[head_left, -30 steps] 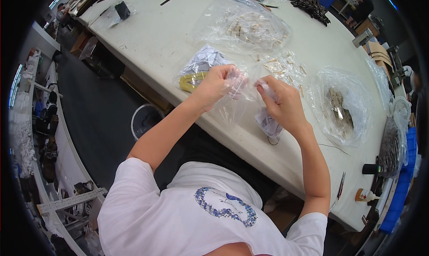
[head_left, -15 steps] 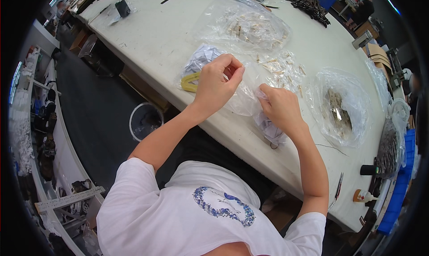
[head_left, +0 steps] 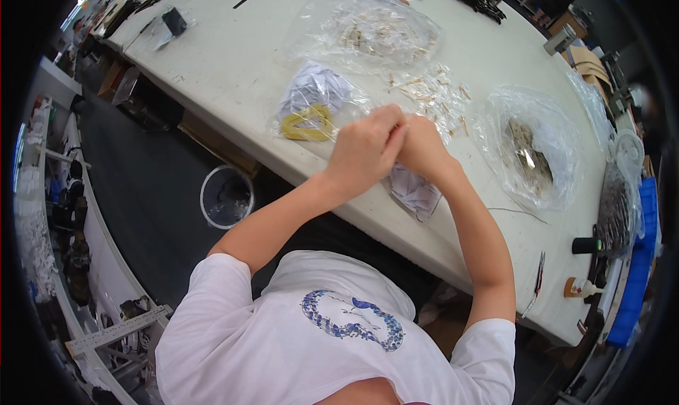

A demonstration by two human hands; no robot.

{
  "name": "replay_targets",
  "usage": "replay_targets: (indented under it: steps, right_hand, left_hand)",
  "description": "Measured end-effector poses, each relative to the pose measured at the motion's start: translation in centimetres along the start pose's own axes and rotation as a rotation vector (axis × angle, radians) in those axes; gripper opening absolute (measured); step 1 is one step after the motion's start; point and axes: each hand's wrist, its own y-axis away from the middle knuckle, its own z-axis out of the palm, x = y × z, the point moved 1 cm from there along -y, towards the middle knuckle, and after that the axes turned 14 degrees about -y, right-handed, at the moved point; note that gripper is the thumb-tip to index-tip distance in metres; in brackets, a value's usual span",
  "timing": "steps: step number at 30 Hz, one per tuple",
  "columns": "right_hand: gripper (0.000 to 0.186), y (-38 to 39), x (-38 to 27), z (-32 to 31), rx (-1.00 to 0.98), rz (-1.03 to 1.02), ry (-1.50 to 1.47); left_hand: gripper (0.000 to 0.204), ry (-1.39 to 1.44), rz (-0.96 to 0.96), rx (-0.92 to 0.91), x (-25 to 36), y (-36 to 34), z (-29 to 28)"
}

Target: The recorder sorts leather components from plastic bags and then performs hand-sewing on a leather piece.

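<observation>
My left hand (head_left: 364, 150) and my right hand (head_left: 419, 147) meet over the table's near edge, fingers closed and overlapping on a clear plastic bag whose top they mostly hide. Its lower part, with crumpled white material (head_left: 414, 193) inside, shows beneath them on the edge. Left of my hands lies another clear bag with white folded material (head_left: 311, 87) and a yellow flat loop-shaped piece (head_left: 308, 125). Beyond my fingers, small gold-coloured pieces (head_left: 442, 101) are scattered on thin plastic.
The white table (head_left: 191, 58) holds a large bag of pieces (head_left: 375, 33), a bag with brownish contents (head_left: 530, 150), tweezers (head_left: 539, 274), a glue bottle (head_left: 581, 287) and a black spool (head_left: 585, 246). A blue tray (head_left: 633, 263) is at right, a bucket (head_left: 226, 196) below.
My hands, apart a second ago with plastic between them, have come together. My left hand first turned over and moved down, then shifted right to overlap my right hand. The view has shifted slightly.
</observation>
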Motion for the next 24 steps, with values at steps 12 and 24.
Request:
replay_targets:
  steps: [12,24]
  right_hand:
    - [0.019,12.8,2.2,-4.7,0.288,0.515,-0.28]
    - [0.023,9.7,1.8,-2.0,0.182,0.59,-0.445]
  left_hand:
    - [0.01,0.125,-0.235,-0.17,-1.4,-0.9,-0.6]
    - [0.01,0.226,-0.268,-0.201,-1.8,-1.0,-1.0]
